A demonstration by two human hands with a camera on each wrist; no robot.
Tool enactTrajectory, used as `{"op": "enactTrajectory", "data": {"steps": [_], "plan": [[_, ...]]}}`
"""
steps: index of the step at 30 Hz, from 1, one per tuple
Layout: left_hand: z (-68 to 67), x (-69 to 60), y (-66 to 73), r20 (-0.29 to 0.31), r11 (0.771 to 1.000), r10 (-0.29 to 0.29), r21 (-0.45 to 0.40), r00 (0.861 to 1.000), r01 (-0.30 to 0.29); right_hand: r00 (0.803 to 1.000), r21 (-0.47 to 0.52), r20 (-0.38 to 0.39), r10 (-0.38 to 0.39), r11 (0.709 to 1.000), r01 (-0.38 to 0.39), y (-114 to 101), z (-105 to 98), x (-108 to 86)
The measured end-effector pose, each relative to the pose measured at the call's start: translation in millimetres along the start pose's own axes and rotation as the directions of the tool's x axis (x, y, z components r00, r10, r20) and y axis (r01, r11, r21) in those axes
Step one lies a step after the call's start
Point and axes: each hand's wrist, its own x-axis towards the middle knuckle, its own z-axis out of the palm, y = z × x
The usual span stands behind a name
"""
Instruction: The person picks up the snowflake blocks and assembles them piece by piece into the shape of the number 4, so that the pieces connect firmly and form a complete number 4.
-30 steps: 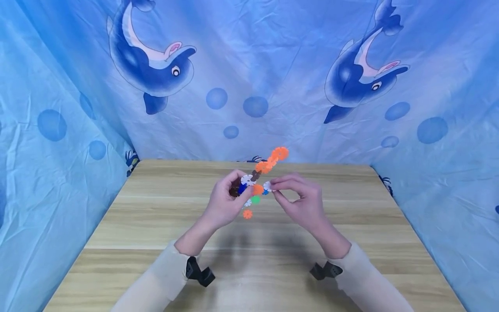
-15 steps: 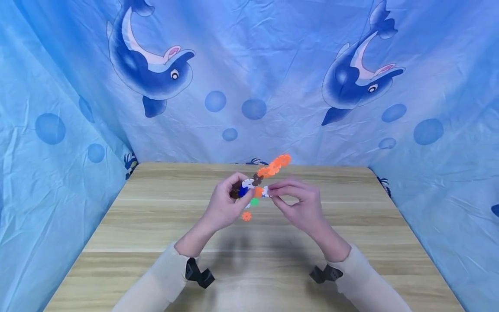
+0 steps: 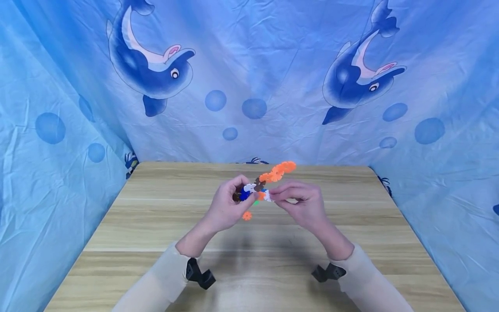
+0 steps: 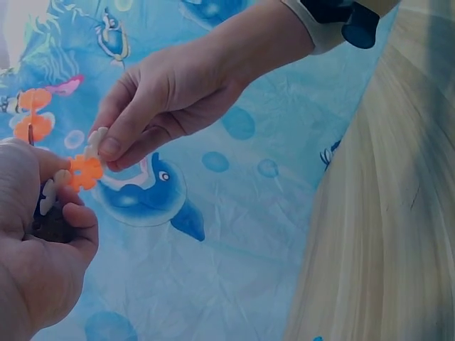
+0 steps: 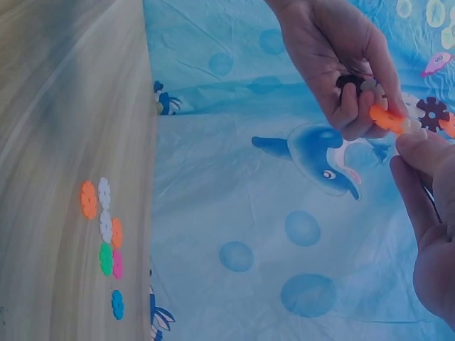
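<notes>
Fingers and thumb of my left hand [image 3: 228,203] grip a built-up piece of interlocking snowflake discs. It includes dark blue discs [image 3: 244,193], a white disc [image 3: 249,187], a brown disc [image 3: 259,184] and a chain of orange discs [image 3: 277,171] reaching to the back right. An orange disc [image 4: 85,172] sticks out by the left thumb in the left wrist view. My right hand [image 3: 302,203] pinches a white snowflake disc [image 3: 267,196] between thumb and fingertips, against that orange disc. Whether the two are slotted together I cannot tell.
Loose discs lie on the wooden table [image 3: 156,234] below the hands: an orange disc [image 5: 88,199], white discs [image 5: 106,226], a green disc [image 5: 106,258], a pink disc [image 5: 117,263] and a blue disc [image 5: 117,305]. Blue dolphin-print cloth [image 3: 292,130] surrounds the table's back and sides.
The white disc in my right hand has come in against the orange disc. The held piece has tilted, its orange chain swinging lower and to the right.
</notes>
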Motion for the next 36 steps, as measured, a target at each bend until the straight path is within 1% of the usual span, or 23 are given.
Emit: {"op": "enactTrajectory", "data": {"steps": [3, 7, 12, 17, 23, 25, 27, 28, 29, 31, 33, 34, 36], "plan": [[1.5, -0.1, 0.2, 0.003, 1.0, -0.009, -0.013, 1.0, 0.009, 0.999, -0.006, 0.014, -0.039, 0.999, 0.039, -1, -1, 1.2], [3.8, 0.7, -1.1, -0.009, 1.0, -0.015, -0.019, 1.0, 0.015, 0.995, -0.044, 0.008, -0.095, 0.994, 0.096, -1, 0, 2.9], [5.1, 2.7, -3.4, -0.031, 1.0, 0.012, -0.007, 0.999, -0.013, 0.992, -0.091, -0.01, -0.123, 0.988, 0.121, -1, 0, 4.4], [4.1, 4.2, -4.0, -0.032, 1.0, 0.013, 0.013, 0.999, -0.013, 0.993, -0.114, -0.013, -0.12, 0.986, 0.118, 2, -1, 4.8], [1.5, 6.9, -4.9, -0.05, 1.0, 0.014, 0.007, 0.999, -0.013, 0.997, -0.143, -0.003, -0.083, 0.986, 0.082, 3, -2, 4.6], [0.1, 7.6, -4.9, -0.064, 1.0, 0.009, 0.007, 0.998, -0.008, 0.999, -0.152, -0.003, -0.033, 0.988, 0.032, 3, -3, 4.0], [-1.6, 8.0, -4.6, -0.08, 1.0, 0.002, 0.008, 0.997, -0.002, 0.999, -0.154, 0.003, 0.049, 0.987, -0.048, 7, -3, 2.7], [-2.4, 8.0, -4.3, -0.087, 1.0, -0.002, 0.011, 0.996, 0.003, 0.995, -0.152, 0.011, 0.098, 0.984, -0.095, 10, -2, 1.3], [-3.2, 7.6, -4.0, -0.093, 1.0, -0.008, 0.012, 0.996, 0.009, 0.988, -0.154, 0.027, 0.149, 0.978, -0.143, 13, 0, -0.4], [-4.9, 5.7, -3.5, -0.109, 1.0, -0.023, 0.015, 0.994, 0.024, 0.966, -0.177, 0.087, 0.245, 0.958, -0.227, 21, 7, -5.0], [-6.1, 3.1, -3.2, -0.121, 0.999, -0.034, 0.012, 0.992, 0.036, 0.93, -0.197, 0.182, 0.32, 0.938, -0.285, 30, 18, -11.3], [-6.4, 1.5, -3.3, -0.125, 0.999, -0.038, 0.011, 0.991, 0.04, 0.904, -0.216, 0.241, 0.354, 0.927, -0.306, 34, 24, -15.3], [-6.6, -1.7, -3.8, -0.13, 0.999, -0.046, 0.007, 0.99, 0.047, 0.836, -0.263, 0.375, 0.4, 0.911, -0.318, 42, 37, -24.1]]}}
